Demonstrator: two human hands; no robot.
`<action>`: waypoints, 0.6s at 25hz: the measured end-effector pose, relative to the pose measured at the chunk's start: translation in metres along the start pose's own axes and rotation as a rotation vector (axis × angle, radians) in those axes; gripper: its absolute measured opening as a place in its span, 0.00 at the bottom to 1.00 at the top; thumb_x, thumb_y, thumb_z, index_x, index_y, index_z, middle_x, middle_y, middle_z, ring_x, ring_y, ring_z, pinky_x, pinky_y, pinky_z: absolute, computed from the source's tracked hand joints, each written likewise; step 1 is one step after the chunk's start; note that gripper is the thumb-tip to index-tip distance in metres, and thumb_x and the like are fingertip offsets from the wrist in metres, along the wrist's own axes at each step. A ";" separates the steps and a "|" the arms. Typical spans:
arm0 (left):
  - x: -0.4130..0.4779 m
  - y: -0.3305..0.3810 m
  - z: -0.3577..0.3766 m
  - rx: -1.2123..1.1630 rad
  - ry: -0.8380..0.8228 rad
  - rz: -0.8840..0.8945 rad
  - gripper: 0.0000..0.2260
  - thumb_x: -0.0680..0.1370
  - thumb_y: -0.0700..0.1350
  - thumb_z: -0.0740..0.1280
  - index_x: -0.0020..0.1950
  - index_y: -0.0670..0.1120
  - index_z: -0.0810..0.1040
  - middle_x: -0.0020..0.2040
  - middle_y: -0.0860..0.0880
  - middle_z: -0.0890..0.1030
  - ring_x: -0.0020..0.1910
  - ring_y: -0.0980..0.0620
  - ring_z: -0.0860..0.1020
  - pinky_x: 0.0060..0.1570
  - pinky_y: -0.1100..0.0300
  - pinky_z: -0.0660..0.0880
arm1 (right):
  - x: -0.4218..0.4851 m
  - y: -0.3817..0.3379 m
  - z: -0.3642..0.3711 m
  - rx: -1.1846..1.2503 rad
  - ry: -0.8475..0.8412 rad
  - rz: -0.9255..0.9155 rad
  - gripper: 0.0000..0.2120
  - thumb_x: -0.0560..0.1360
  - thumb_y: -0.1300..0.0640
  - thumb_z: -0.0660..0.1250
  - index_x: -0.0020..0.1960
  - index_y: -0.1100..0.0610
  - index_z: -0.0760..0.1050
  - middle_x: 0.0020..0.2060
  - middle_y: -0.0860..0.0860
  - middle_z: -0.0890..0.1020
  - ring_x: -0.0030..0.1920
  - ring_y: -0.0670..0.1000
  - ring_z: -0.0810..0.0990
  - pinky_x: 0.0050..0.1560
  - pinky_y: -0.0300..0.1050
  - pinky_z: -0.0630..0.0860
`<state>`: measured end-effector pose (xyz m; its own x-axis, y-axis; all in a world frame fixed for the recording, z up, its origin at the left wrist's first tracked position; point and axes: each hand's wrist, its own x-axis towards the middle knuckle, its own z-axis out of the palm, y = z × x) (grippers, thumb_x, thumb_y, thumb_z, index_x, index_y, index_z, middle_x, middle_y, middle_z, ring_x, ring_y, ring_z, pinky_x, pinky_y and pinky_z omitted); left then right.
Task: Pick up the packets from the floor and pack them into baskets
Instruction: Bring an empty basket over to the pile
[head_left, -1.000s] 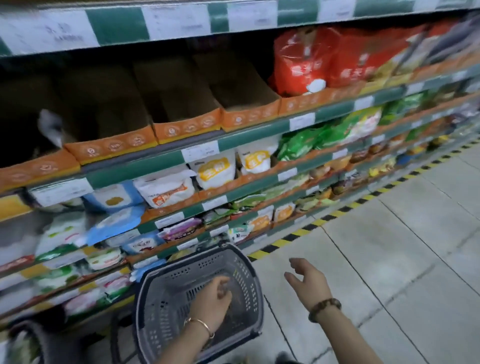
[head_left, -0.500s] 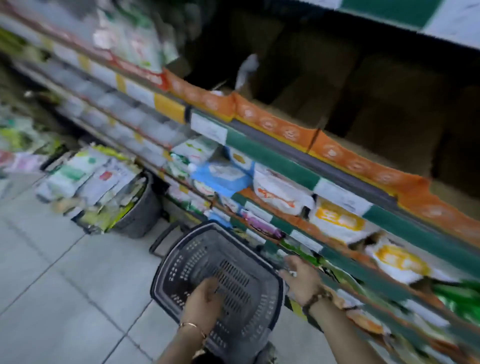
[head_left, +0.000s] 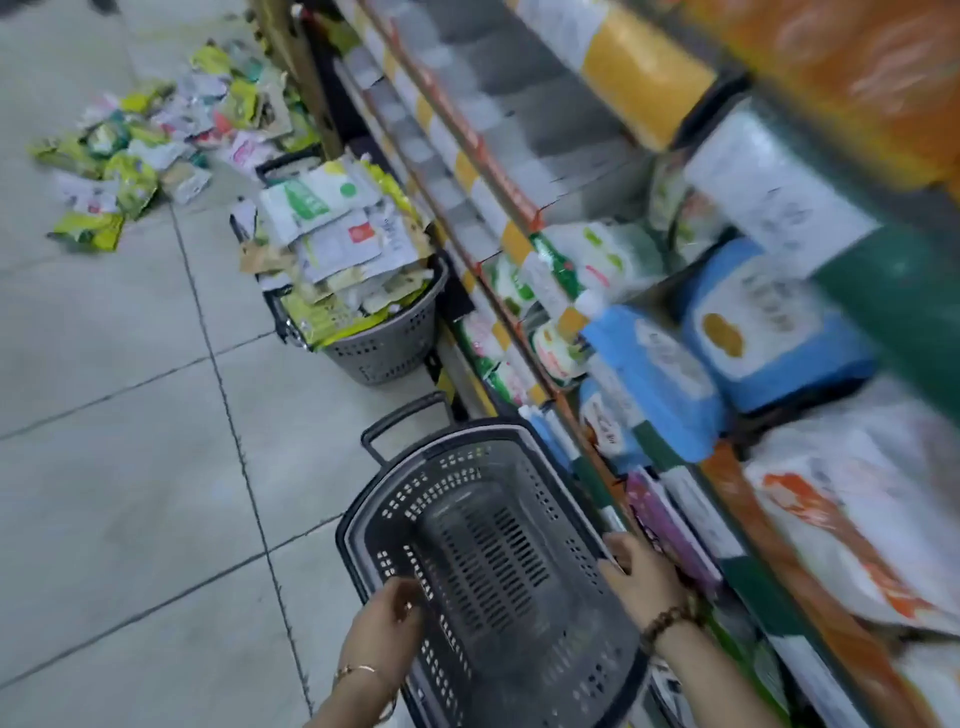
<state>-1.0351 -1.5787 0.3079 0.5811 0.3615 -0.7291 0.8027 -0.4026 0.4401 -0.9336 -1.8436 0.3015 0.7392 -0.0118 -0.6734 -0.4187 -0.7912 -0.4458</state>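
Left hand (head_left: 385, 621) and right hand (head_left: 643, 578) both grip empty basket (head_left: 349, 525) rims. Carry level, pass full basket (head_left: 400, 345), set down beside far-left floor packets (head_left: 130, 150).

Seen from above, a shop aisle with pale floor tiles (head_left: 130, 467). At the bottom centre of the frame a dark grey basket (head_left: 467, 519) with perforated walls stands on the floor, its handle (head_left: 405, 421) at the far end. The left hand (head_left: 384, 618), a thin bangle (head_left: 358, 670) on its wrist, grips the basket's left rim. The right hand (head_left: 641, 571), with a beaded bracelet (head_left: 670, 621), grips the right rim. Higher up, at centre, a second basket (head_left: 389, 343) is heaped with packets (head_left: 332, 228). More loose packets (head_left: 145, 145) lie scattered on the floor at upper left. Stocked shelves (head_left: 571, 156), blurred, fill the right side, with blue bags (head_left: 769, 322) among the goods.
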 end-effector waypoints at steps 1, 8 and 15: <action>0.016 -0.013 0.011 -0.012 0.010 -0.035 0.08 0.76 0.42 0.63 0.52 0.54 0.74 0.52 0.51 0.81 0.51 0.51 0.79 0.50 0.60 0.75 | 0.020 0.003 0.010 -0.022 -0.029 -0.004 0.18 0.77 0.58 0.65 0.67 0.56 0.70 0.64 0.51 0.76 0.63 0.50 0.75 0.63 0.43 0.71; 0.102 -0.105 0.098 -0.095 0.392 -0.280 0.18 0.77 0.46 0.64 0.65 0.41 0.71 0.64 0.40 0.73 0.63 0.41 0.71 0.62 0.48 0.69 | 0.142 0.042 0.073 -0.337 -0.001 -0.191 0.22 0.77 0.60 0.64 0.70 0.59 0.67 0.67 0.56 0.71 0.66 0.55 0.71 0.63 0.46 0.68; 0.118 -0.149 0.160 -0.512 0.428 -0.611 0.20 0.74 0.49 0.70 0.57 0.36 0.74 0.54 0.36 0.79 0.52 0.38 0.77 0.55 0.46 0.74 | 0.170 0.080 0.103 -0.223 0.207 -0.062 0.29 0.75 0.54 0.67 0.72 0.62 0.63 0.67 0.62 0.69 0.64 0.62 0.71 0.61 0.56 0.70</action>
<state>-1.1073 -1.6106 0.0725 -0.0475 0.7126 -0.7000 0.8899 0.3485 0.2944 -0.8960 -1.8457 0.0909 0.8609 -0.0657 -0.5045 -0.2606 -0.9086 -0.3264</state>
